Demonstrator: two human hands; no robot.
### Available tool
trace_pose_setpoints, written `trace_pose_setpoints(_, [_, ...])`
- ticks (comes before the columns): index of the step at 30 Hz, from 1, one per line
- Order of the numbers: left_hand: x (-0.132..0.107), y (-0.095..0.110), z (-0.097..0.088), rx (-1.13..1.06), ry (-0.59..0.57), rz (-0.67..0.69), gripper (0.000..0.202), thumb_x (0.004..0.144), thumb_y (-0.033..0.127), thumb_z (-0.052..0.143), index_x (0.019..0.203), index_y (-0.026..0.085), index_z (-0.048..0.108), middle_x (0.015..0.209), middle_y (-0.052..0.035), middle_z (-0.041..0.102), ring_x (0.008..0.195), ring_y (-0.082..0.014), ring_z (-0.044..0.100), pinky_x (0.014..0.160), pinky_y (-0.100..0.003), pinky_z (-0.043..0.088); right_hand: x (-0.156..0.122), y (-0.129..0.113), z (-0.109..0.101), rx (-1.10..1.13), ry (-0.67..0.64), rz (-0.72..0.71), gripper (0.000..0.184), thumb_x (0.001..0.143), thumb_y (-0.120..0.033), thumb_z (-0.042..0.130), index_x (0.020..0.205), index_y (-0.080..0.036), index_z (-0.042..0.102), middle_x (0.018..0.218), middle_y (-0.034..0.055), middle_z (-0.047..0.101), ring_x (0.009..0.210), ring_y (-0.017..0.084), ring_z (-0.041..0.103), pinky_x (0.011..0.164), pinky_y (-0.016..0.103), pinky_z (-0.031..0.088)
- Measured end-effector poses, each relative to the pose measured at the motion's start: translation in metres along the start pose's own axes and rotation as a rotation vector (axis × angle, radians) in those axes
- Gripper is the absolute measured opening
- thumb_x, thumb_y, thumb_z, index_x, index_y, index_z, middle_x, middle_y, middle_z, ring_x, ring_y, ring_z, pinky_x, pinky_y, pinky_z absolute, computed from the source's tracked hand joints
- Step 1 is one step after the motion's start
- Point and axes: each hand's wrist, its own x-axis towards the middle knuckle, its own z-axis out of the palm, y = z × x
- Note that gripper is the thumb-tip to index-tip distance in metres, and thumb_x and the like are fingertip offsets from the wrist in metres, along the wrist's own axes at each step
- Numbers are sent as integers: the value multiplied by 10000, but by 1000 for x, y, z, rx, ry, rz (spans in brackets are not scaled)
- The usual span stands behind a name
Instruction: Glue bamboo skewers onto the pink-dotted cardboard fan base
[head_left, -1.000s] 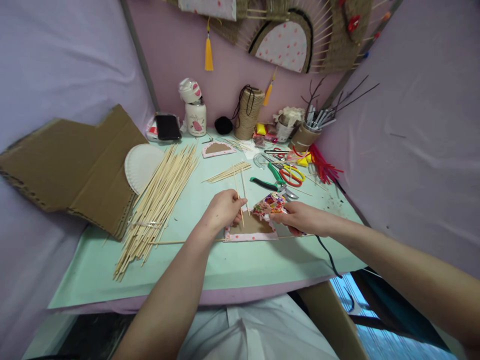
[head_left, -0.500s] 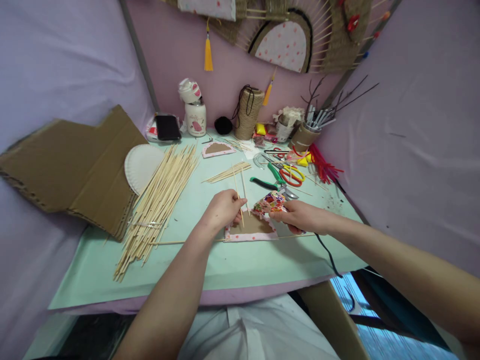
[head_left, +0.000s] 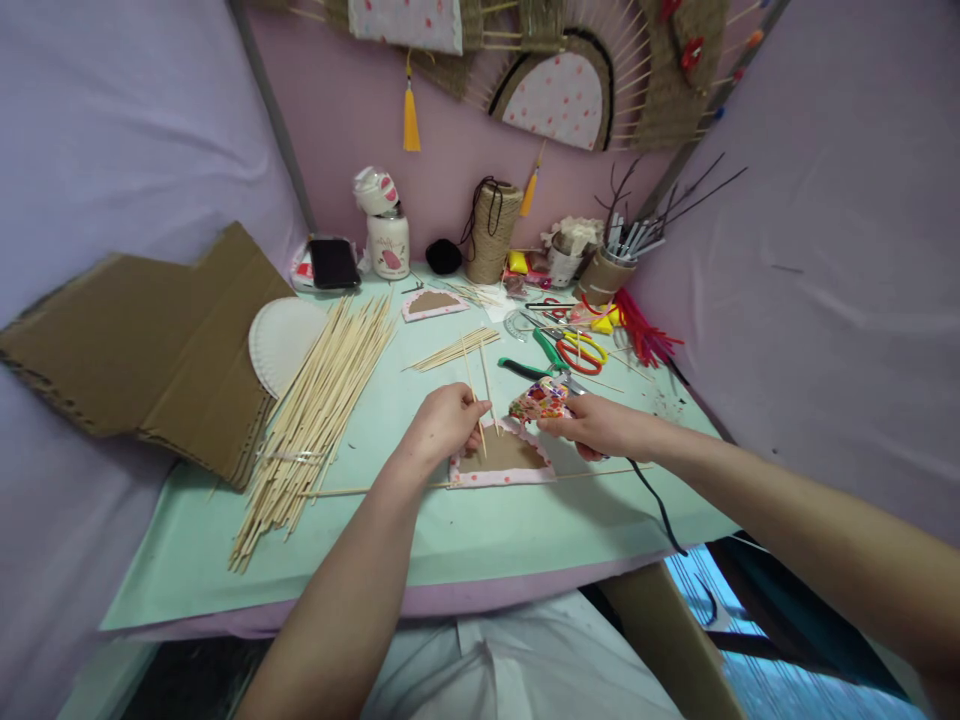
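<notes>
My left hand [head_left: 444,422] is closed on two thin bamboo skewers [head_left: 480,384] that slant up and away over a half-round cardboard piece with pink fabric trim [head_left: 504,460]. My right hand [head_left: 600,425] is closed around a tool wrapped in flowered fabric [head_left: 540,400], held at the right edge of that piece. A black cord [head_left: 654,502] trails from under my right hand over the table's front edge. One long skewer [head_left: 360,489] lies flat beneath the piece.
A big pile of bamboo skewers [head_left: 315,410], a paper plate [head_left: 283,338] and folded cardboard [head_left: 150,340] lie left. Scissors [head_left: 577,350], green-handled pliers [head_left: 536,368], a twine spool [head_left: 491,232], a white jar [head_left: 388,243], a phone [head_left: 334,263] and a tool cup [head_left: 604,272] stand behind.
The view has tipped slightly, so everything sits a little lower and nearer. My right hand has drawn a bit upward off the cardboard piece. My left hand keeps its grip.
</notes>
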Motion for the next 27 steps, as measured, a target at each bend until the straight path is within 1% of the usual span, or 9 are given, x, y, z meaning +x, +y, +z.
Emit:
trace_pose_setpoints(4, [-1,0,0,-7,8,-2,258,919,270,557,697,206,442,491,11,598,354,-126,552,335,-191,371,-8,4,-6,94,63,-21,395,867,-533,548,675,-187,535,453,-20,501,426,102,437,460,232,343])
trace_pose_setpoints(7, [-3,1,-1,-12,9,-1,263,917,281,552,691,208,440,464,22,579,314,-114,511,318,-190,355,-16,24,-12,178,193,-39,401,849,-570,542,723,-189,548,461,-29,505,423,101,422,441,228,323])
trace_pose_setpoints(10, [-3,1,-1,-17,15,15,275,915,291,539,676,214,427,452,26,572,301,-109,488,301,-189,341,-20,65,-18,134,434,-52,421,846,-593,512,769,-184,571,492,-21,530,446,118,459,461,236,340])
trace_pose_setpoints(13, [-1,1,0,-29,8,37,281,905,310,533,662,216,427,459,24,576,333,-119,516,305,-192,361,-22,119,-19,-126,727,53,332,860,-491,505,881,-175,605,645,26,627,550,159,541,517,252,368])
trace_pose_setpoints(16, [1,1,2,-33,12,48,277,884,349,551,664,213,449,480,22,591,355,-122,531,318,-198,393,-19,166,-14,-253,783,126,257,871,-340,473,969,-150,617,796,84,674,669,191,597,587,263,398])
trace_pose_setpoints(19, [1,4,5,-29,24,49,281,859,405,570,680,213,470,493,20,598,362,-128,532,313,-203,388,-10,196,-4,-292,778,132,280,894,-338,461,979,-133,631,920,147,672,796,226,614,678,287,425])
trace_pose_setpoints(24, [-3,9,9,-32,41,79,269,820,433,610,717,207,506,548,16,626,442,-126,578,373,-193,416,-2,211,3,-323,804,178,389,881,-353,509,1115,-72,641,1002,238,634,937,334,594,819,419,435])
trace_pose_setpoints(26, [-5,12,10,-37,47,94,265,811,432,619,718,206,517,538,23,612,443,-120,569,394,-196,418,-7,197,0,-318,859,174,466,868,-348,530,1232,-64,594,1096,262,615,1021,371,568,864,475,424])
trace_pose_setpoints(27, [-6,13,10,-44,47,100,265,807,431,624,714,205,522,535,27,607,444,-115,564,403,-197,416,-11,184,-2,-293,945,130,481,868,-357,536,1249,-68,587,1122,259,615,1040,371,564,882,487,423])
